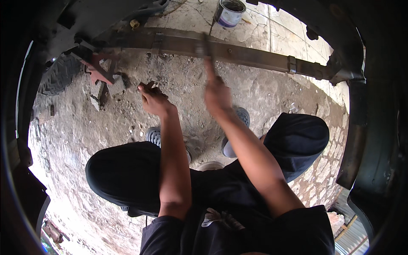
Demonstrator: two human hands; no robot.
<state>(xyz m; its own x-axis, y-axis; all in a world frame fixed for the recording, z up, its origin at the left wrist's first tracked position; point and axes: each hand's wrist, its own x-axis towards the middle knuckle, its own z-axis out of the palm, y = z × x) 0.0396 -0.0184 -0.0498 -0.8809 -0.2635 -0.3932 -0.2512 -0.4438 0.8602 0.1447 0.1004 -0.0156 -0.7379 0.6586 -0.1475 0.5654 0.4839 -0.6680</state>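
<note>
- Right hand (pixel 217 97): fingers closed around the lower end of a slim tool (pixel 205 46); the hand is blurred and the exact grip cannot be made out.
- Tool: upper part dark and smeared by motion; kind cannot be told. It overlaps the metal beam (pixel 255 60) in view, left of the beam's middle; contact cannot be confirmed.
- Left hand (pixel 156 101): in front of the beam and apart from it, left of the right hand. Fingers bent; whether they hold anything cannot be told.
- Beam: brown-grey, running across the view beyond both hands, with a metal band (pixel 292 64) around its right part.
- Paint can (pixel 229 18): open-topped, upright on pale cracked tiles (pixel 253 30) beyond the beam.
- Red stand (pixel 98 73): near the beam's left part, beside grey block pieces (pixel 117 85).
- Tyre (pixel 59 76): dark, treaded, left of the stand.
- Person: dark trousers (pixel 123 170), knees bent and apart, grey perforated shoes (pixel 154 135) on rough, dusty ground (pixel 119 112).
</note>
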